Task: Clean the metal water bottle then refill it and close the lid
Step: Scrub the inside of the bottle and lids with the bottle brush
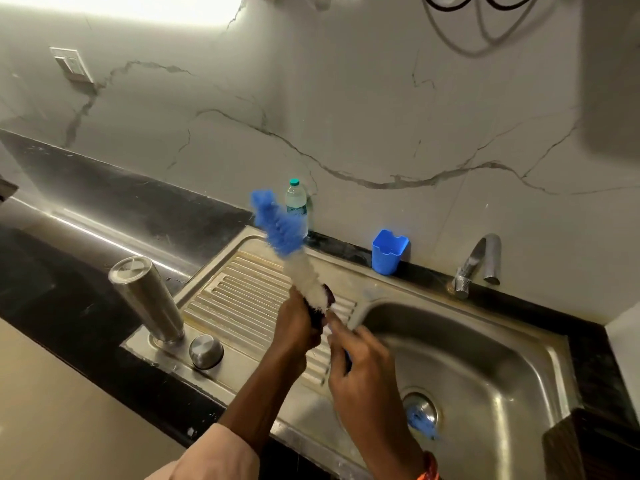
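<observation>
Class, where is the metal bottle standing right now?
The metal bottle stands mouth-down at the left end of the sink's draining board, beside its round lid.

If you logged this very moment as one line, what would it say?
step: brush prep | left hand: grips bottle brush | right hand: blurred, at brush handle | metal bottle: inverted on drainboard, lid beside
</observation>
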